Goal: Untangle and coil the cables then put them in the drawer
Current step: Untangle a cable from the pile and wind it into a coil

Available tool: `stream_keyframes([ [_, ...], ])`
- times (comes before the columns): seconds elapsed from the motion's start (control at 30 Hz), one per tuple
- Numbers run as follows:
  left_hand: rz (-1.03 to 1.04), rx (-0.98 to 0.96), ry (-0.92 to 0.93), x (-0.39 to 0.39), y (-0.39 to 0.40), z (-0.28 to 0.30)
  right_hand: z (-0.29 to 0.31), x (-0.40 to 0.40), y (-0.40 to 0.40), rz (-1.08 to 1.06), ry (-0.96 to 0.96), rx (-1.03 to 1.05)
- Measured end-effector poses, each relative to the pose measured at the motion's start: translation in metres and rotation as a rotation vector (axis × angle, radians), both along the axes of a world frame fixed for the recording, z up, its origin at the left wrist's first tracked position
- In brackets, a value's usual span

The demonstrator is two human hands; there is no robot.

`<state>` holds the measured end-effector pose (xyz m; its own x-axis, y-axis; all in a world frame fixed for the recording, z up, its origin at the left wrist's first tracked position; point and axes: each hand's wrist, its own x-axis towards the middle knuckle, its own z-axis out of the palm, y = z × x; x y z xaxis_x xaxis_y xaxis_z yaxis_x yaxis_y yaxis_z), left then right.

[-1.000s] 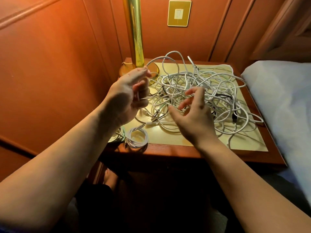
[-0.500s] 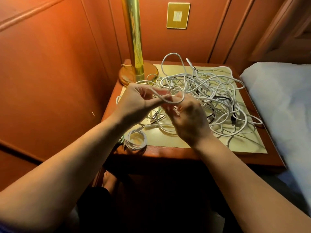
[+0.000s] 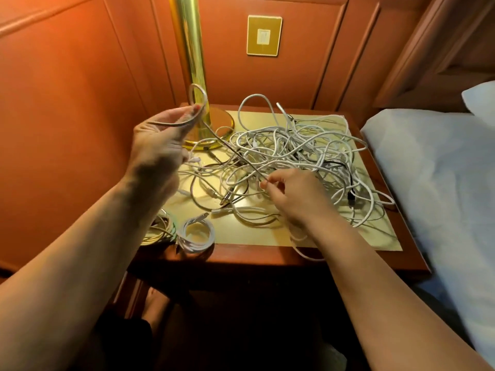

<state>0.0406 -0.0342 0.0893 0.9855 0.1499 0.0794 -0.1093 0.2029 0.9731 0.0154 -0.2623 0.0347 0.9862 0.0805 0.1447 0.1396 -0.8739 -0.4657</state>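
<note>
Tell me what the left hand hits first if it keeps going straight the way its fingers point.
Probably the brass lamp pole. The left hand holds a cable loop, fingers aimed up and away toward the pole just beyond. Depth is hard to judge from this one view, so it might slip past to the wall panel.

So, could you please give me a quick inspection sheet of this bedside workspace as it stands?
Surface: wooden nightstand with a gold mat.
Job's things: tangled white cables piled mid-mat; two finished coils at the front left corner.
Clutter: brass lamp base at the back left.
Hands: left hand holds a raised cable loop; right hand pinches the same strand near the pile.
Cables: a black cable runs among the white ones.
Surroundings: wall switch plate; bed at right.
</note>
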Motion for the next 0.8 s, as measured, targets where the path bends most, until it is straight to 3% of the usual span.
stream_keyframes([
  [0.17, -0.147, 0.288, 0.002, 0.002, -0.005, -0.004, -0.001, 0.002, -0.006, -0.062, -0.111, 0.067],
  [0.3, -0.338, 0.604, -0.205, 0.001, -0.017, -0.007, -0.003, 0.002, 0.0, -0.062, -0.254, 0.11],
  [0.4, -0.347, 0.763, -0.282, -0.001, -0.025, -0.013, -0.002, 0.0, 0.002, -0.058, -0.333, 0.108],
  [0.6, -0.304, 0.74, -0.23, -0.003, -0.051, -0.024, -0.004, -0.004, 0.006, -0.032, -0.374, 0.084],
  [0.8, -0.253, 0.505, -0.236, 0.002, -0.069, -0.031, -0.002, -0.003, 0.002, -0.042, -0.412, 0.119],
])
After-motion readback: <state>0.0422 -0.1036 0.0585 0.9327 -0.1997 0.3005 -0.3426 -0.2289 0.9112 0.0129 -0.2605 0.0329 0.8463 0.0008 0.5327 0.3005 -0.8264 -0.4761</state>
